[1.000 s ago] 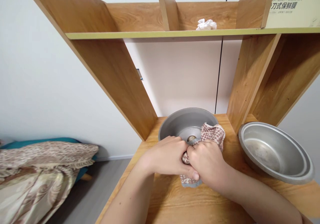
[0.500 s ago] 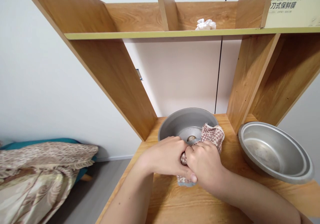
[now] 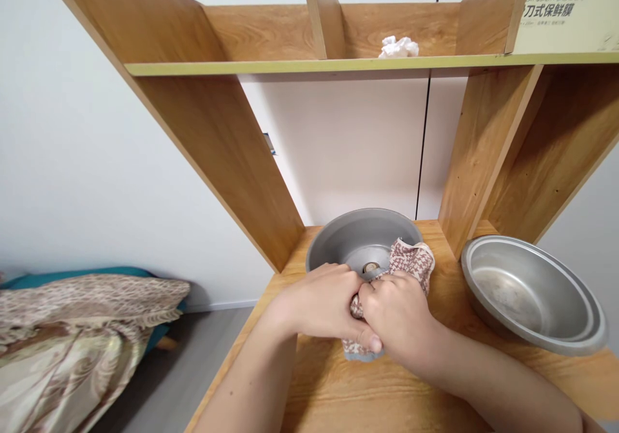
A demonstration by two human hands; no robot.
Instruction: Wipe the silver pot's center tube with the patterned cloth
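Note:
A brown-and-white patterned cloth [image 3: 412, 259] is bunched at the near rim of a grey round pot [image 3: 333, 239]. My left hand [image 3: 322, 301] is closed round its left part, thumb pointing toward me. Pressed up beside it, my right hand [image 3: 399, 313] grips the same cloth in a fist. One end of the cloth fans out past my right knuckles, and another hangs below my left thumb. The pot's near side is hidden behind my hands. On its inner floor shows a small round metallic spot [image 3: 371, 268].
To the right, a silver metal basin [image 3: 512, 291] leans tilted on the wooden tabletop [image 3: 348, 388]. A wooden shelf [image 3: 271, 68] spans above, holding crumpled white tissue [image 3: 399, 47] and a printed yellow box [image 3: 568, 23]. Patterned fabric [image 3: 87, 317] covers furniture at lower left.

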